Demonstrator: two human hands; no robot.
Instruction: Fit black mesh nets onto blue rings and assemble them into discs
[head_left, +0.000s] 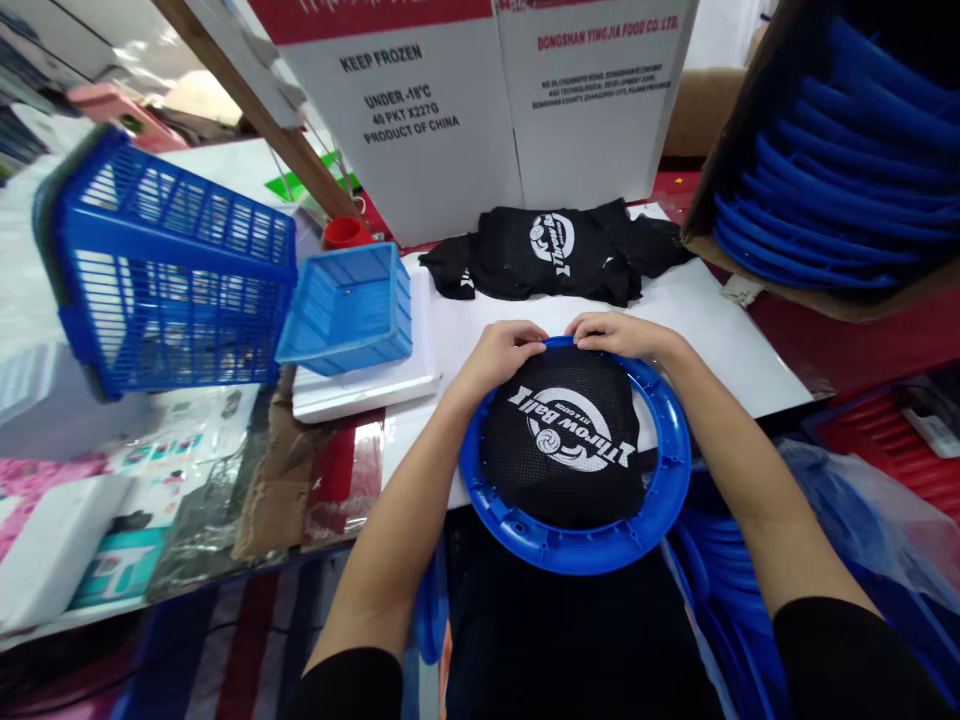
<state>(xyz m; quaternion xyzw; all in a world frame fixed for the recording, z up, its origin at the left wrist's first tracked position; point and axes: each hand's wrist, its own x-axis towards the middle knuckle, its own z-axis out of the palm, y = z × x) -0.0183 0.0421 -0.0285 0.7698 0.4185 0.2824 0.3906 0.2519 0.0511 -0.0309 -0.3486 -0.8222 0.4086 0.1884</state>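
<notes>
A blue plastic ring (577, 555) lies tilted at the table's front edge, over my lap. Black mesh fabric (517, 450) with a white "Throw Ball" print covers most of its opening; a gap shows at the right. At the ring's far rim, my left hand (510, 352) is closed, thumb and fingers pinching the rim and the mesh's edge. Just right of it, my right hand (616, 333) grips the same rim with bent fingers. Beyond the hands lie several black mesh pieces (517, 255) with the same print.
On the left stand a shallow blue tray (341, 350) on a white foam slab (367, 395) and a tipped blue basket (180, 215). White cartons (442, 170) rise behind. A box of stacked blue rings (847, 190) is at right; more blue rings (727, 580) lie below.
</notes>
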